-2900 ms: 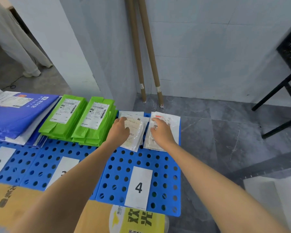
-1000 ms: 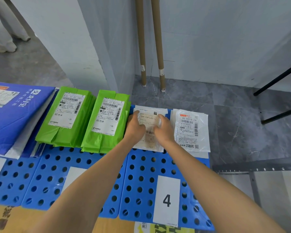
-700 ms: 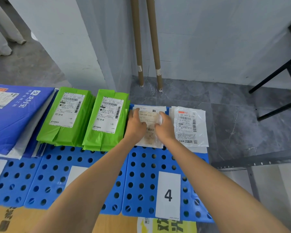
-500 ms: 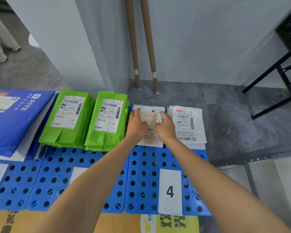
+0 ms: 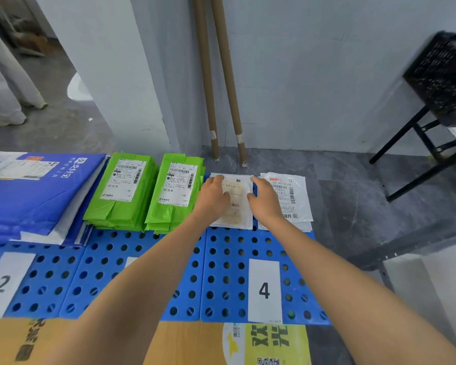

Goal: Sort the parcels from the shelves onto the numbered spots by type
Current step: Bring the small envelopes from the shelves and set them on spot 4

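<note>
Right hand (image 5: 265,204) shifted off white parcel (image 5: 236,204); left hand (image 5: 213,200) flat on it; both hands open, label partly hidden.

Both arms extended forward, forearms bare. Left hand (image 5: 214,197) and right hand (image 5: 264,200) palm-down, side by side, fingers loosely spread.
</note>
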